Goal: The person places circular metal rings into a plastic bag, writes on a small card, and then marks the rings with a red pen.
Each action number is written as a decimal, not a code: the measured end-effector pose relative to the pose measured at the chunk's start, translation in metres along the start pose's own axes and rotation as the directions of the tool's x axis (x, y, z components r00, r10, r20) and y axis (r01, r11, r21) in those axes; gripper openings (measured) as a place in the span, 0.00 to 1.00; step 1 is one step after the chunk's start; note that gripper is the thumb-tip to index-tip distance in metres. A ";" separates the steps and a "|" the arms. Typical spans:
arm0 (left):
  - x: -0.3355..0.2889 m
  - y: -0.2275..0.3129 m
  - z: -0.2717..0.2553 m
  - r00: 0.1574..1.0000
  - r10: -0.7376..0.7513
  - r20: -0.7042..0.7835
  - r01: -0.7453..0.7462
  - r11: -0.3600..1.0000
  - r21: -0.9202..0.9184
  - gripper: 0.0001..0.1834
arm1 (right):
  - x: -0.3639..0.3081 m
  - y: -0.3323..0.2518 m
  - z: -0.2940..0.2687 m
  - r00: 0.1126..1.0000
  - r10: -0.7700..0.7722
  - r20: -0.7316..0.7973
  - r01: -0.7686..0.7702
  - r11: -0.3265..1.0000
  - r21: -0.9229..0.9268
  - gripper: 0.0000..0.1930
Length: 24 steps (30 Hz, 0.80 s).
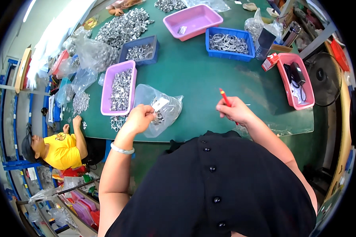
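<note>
Between the thumb and fingers of my left hand (140, 118) is a small white label (160, 104). It sits over a clear plastic bag (173, 110) that lies on the green table with shiny metal parts inside. My right hand (238, 111) is closed round a red pen (224, 96), its upper end pointing up and away from me. A thin white stick or line shows beside that hand; I cannot make out what it is. Left of the bag stands a lilac bin (105, 98) of silvery metal pieces, with a few loose pieces at its near end.
Farther back are a grey-blue bin (154, 57), a pink bin (178, 29), a blue bin (210, 49) of metal rings and a heap of metal parts (124, 27). At right stand a red-pink basket (290, 94) and a fan (323, 79). A person in yellow (65, 150) sits at left.
</note>
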State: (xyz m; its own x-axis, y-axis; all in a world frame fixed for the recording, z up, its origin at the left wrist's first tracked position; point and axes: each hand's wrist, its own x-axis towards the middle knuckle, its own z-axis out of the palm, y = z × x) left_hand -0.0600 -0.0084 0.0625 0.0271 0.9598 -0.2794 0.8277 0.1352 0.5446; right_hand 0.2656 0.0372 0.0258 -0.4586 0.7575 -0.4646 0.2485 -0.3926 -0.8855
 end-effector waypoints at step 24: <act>0.031 0.008 -0.027 0.892 0.215 0.397 -0.350 0.885 0.308 0.12 | -0.178 0.161 0.003 0.602 0.323 -0.730 0.041 0.901 0.433 0.04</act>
State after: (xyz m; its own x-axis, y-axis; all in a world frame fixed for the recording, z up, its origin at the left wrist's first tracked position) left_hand -0.0673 0.0289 0.0796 0.4249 0.7878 -0.4459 0.8951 -0.2923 0.3365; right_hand 0.3848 -0.1622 -0.0338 0.4275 0.7099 -0.5598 -0.1643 -0.5479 -0.8203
